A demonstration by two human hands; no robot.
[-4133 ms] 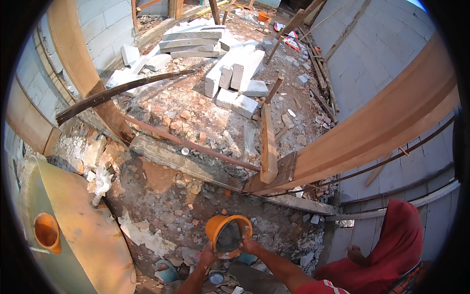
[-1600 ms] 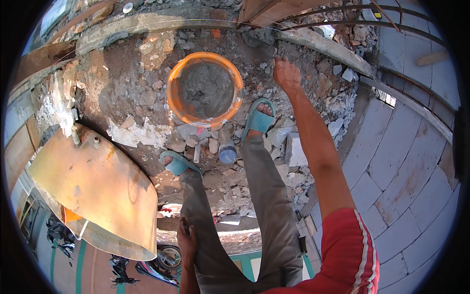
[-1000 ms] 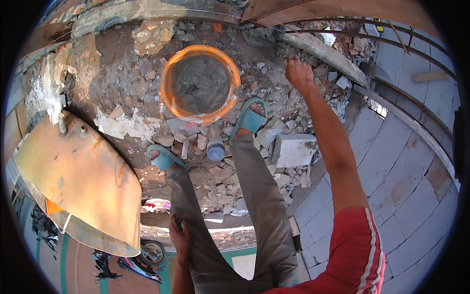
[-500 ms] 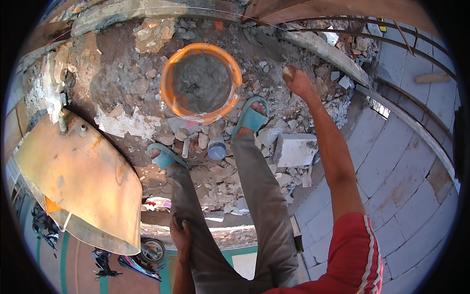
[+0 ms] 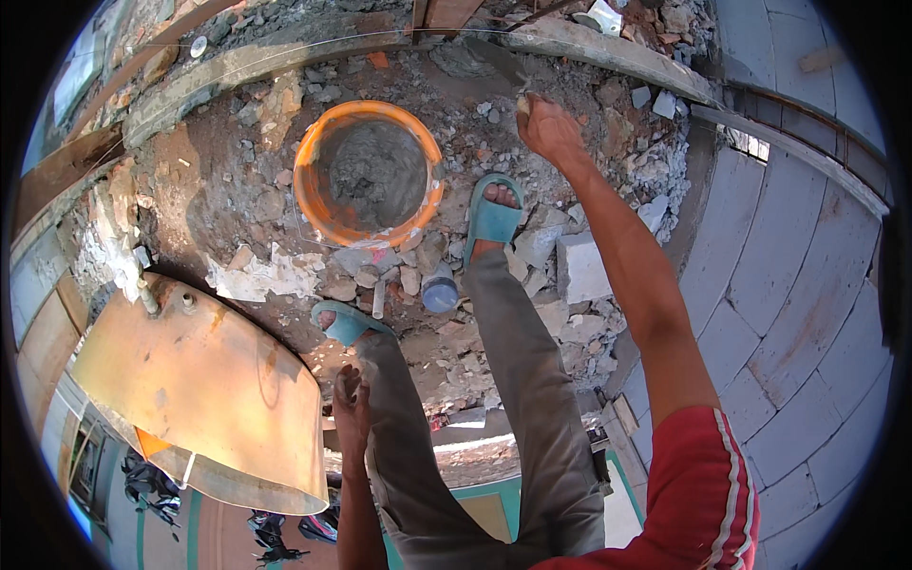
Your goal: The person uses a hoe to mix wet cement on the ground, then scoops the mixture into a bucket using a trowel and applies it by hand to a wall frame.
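Trowel [image 5: 500,65]: ahead-right of orange bucket [image 5: 303,180], handle clamped in my right hand [image 5: 553,130]. Left hand [image 5: 351,397] has come closer on bucket's near side, fingers curled, can't tell if gripping; trowel work one-handed.

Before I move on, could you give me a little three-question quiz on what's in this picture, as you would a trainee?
1. Which tool is in the right hand?
a) a hammer
b) a trowel
c) a paintbrush

2. True or false: the orange bucket holds a grey mix.

3. Fill in the blank: the left hand is beside the person's ____ leg.

Key: 1. b; 2. true; 3. left.
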